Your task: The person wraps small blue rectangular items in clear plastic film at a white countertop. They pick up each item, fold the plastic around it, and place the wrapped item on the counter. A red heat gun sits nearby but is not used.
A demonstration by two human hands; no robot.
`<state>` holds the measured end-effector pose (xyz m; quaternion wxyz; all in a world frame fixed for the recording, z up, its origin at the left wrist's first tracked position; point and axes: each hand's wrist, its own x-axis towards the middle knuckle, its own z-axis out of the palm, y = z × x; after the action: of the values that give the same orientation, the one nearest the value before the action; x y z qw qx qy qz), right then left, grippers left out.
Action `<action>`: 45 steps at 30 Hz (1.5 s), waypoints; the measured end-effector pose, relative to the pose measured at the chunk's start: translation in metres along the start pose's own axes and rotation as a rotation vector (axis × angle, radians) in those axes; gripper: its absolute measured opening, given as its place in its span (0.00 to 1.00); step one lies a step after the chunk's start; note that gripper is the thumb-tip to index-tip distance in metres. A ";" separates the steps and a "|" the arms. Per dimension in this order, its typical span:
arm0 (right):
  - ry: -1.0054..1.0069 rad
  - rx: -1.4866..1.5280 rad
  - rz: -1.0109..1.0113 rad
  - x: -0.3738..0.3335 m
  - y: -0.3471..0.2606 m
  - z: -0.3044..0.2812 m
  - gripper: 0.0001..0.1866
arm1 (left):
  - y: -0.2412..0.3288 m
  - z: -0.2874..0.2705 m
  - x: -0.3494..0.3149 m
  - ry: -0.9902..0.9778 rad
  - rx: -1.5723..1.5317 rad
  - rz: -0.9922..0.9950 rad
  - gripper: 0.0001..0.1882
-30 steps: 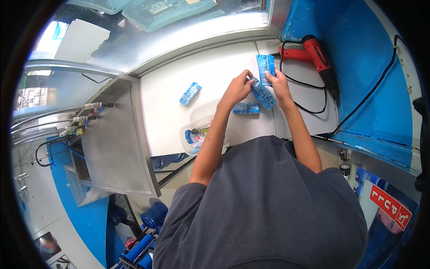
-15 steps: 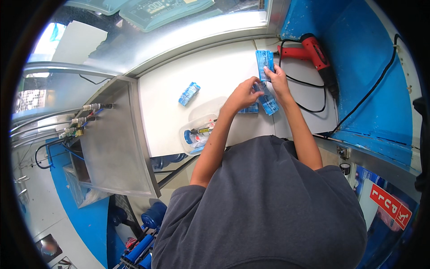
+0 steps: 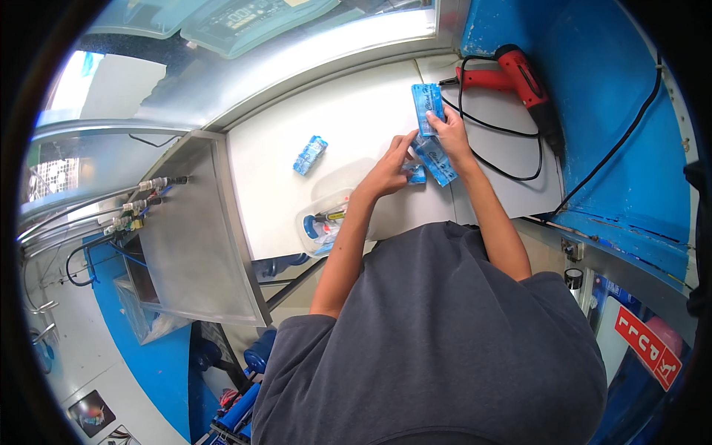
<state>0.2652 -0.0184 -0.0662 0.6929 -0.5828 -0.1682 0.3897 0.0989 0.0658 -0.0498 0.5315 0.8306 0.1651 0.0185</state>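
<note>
My left hand [image 3: 391,165] and my right hand [image 3: 449,134] meet over a long blue wrapped pack [image 3: 437,162] lying on the white table [image 3: 356,119]. Both hands grip this pack, the left at its near end, the right at its far end. A second blue pack [image 3: 428,104] lies just beyond my right hand's fingers. A small blue piece [image 3: 416,175] shows under my left hand. A smaller blue pack [image 3: 309,154] lies apart to the left.
A red heat gun [image 3: 523,78] with a black cord [image 3: 512,141] lies at the table's right. A clear tub [image 3: 322,222] with small items sits at the near edge. A metal cabinet [image 3: 193,237] stands on the left, a blue wall [image 3: 593,111] on the right.
Both hands have stayed on the blue pack and shifted slightly; my left hand has slid closer along the pack toward its near end.
</note>
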 end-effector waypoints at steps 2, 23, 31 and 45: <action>0.013 0.003 -0.022 -0.001 0.001 0.001 0.08 | -0.005 0.002 -0.001 -0.004 -0.095 -0.033 0.52; -0.278 0.001 0.088 0.019 -0.009 0.007 0.12 | 0.002 0.019 0.003 0.328 -0.225 0.026 0.14; -0.280 -0.103 0.140 0.018 -0.006 0.012 0.05 | 0.003 0.017 -0.009 0.380 0.029 0.011 0.19; -0.325 -0.238 0.112 0.016 -0.005 0.017 0.08 | 0.004 0.025 -0.019 0.371 -0.097 -0.040 0.22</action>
<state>0.2652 0.0049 -0.0609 0.5600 -0.5986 -0.2899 0.4939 0.0872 0.0367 -0.0549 0.5316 0.7829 0.2756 0.1690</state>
